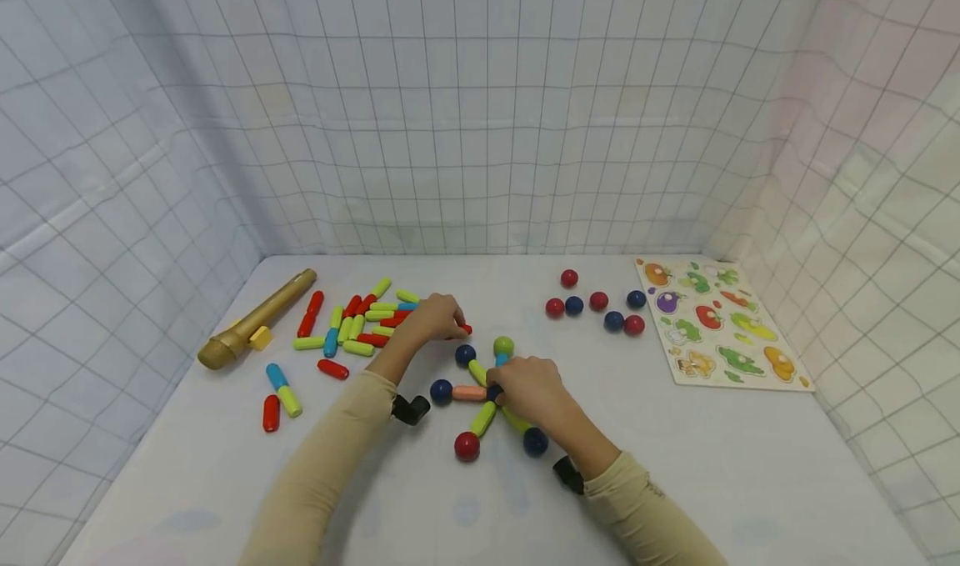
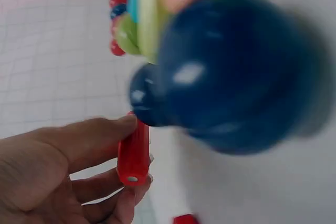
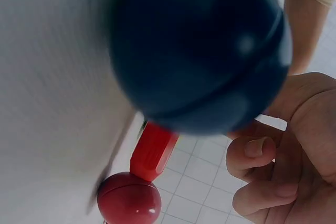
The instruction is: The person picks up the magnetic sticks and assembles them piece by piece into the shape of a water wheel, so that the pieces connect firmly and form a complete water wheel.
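Mid-frame, the left grip point(image 1: 437, 318) is pinching a red rod point(image 2: 134, 153) while the right grip point(image 1: 531, 389) is holding a rod-and-ball star point(image 1: 469, 393), whose hub point(image 1: 492, 393) is probably needing steady support.

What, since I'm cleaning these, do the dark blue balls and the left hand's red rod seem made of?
Dark blue balls: probably glossy plastic, given bright highlights and one ball's seam. Red rod: likely smooth plastic, from crisp facets; the silvery end dot may be metal.

Red rod point(image 2: 134, 156), navy ball point(image 1: 442, 392), lime ball point(image 1: 503, 346), a peg point(image 1: 470, 393) perhaps salmon; white backdrop point(image 1: 480, 124) with grey grid.
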`<state>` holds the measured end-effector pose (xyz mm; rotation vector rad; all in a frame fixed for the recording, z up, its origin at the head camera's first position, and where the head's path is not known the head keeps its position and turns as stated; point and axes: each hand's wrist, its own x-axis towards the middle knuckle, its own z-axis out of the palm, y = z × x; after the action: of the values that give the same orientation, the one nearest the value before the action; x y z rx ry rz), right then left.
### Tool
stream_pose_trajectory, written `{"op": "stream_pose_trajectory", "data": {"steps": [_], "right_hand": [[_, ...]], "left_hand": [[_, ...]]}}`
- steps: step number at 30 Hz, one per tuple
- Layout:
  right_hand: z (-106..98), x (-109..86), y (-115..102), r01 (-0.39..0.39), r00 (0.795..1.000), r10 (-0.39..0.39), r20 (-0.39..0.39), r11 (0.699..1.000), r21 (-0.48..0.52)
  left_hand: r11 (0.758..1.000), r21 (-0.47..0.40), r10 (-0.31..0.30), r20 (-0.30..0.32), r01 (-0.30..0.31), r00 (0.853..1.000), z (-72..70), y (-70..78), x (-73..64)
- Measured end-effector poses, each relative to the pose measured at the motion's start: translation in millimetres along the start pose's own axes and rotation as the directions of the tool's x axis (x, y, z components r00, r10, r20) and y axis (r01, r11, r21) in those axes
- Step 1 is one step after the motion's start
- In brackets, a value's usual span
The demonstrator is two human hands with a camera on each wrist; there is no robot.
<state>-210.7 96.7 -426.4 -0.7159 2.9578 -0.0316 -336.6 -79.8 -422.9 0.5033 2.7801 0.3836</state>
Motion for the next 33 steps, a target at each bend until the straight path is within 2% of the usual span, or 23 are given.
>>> {"op": "stream_pose_trajectory", "data": {"steps": [4,7,11,15,21,33], "right_hand": [[-2,-0.2,2,0.005,1.000,-0.005,0.004,1.000,0.014],[-1,-0.7,3,0.012,1.000,-0.012,-0.008,1.000,0.011],[0,-1.4,3,0.024,0.999,-0.024,-0.024,1.000,0.012],[1,-1.6,3,0.036,0.999,-0.036,-0.028,0.999,0.017],[1,-1.3,3,0.030,0.999,-0.030,-0.019,0.999,0.012],[4,-1.8,4,0.110,0.992,-0.108,-0.058,0.993,0.039]], "left_hand": [[0.998,-0.024,0.058,0.076,-0.057,0.995,-8.0,13.8,-3.5],[0.998,0.000,0.059,0.127,-0.060,0.990,-9.4,25.0,-2.1],[0.998,0.043,0.039,0.160,-0.046,0.986,-5.6,36.2,1.6],[0.998,0.048,0.040,0.166,-0.048,0.985,0.5,42.2,6.5],[0.996,0.045,0.073,0.166,-0.082,0.983,7.5,46.1,12.5],[0.998,0.030,0.050,0.158,-0.055,0.986,12.9,46.8,8.2]]}}
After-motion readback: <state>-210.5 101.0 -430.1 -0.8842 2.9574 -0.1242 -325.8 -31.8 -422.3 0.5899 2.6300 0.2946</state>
